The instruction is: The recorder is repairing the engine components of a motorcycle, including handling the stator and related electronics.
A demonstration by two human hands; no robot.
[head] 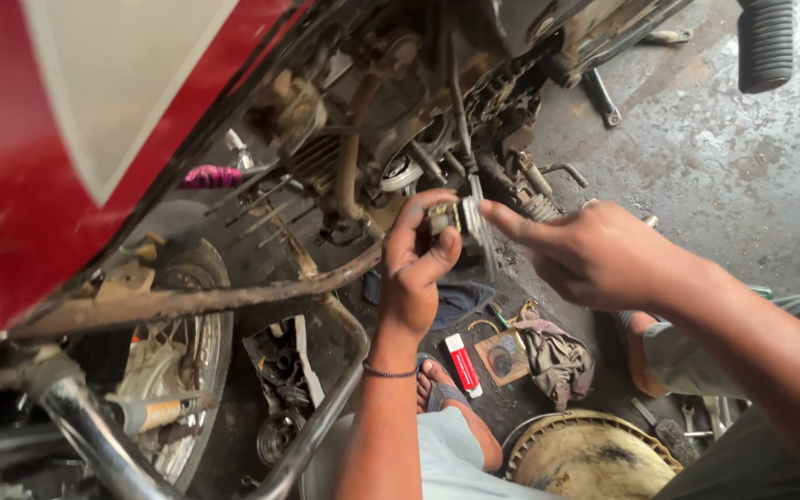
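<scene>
A dirty motorcycle engine hangs in a rusty frame under a red fuel tank. My left hand reaches up from below and pinches a small grey metal part between thumb and fingers, just beneath the engine. My right hand comes in from the right, its fingertips on a ribbed metal piece right beside that small part. The two hands nearly touch. Whether the two pieces are joined is hidden by the fingers.
A spoked front wheel stands at the lower left. On the wet concrete floor lie a red-and-white tube, a dirty rag, a round yellow pan, spanners and a loose engine part. My sandalled foot rests below.
</scene>
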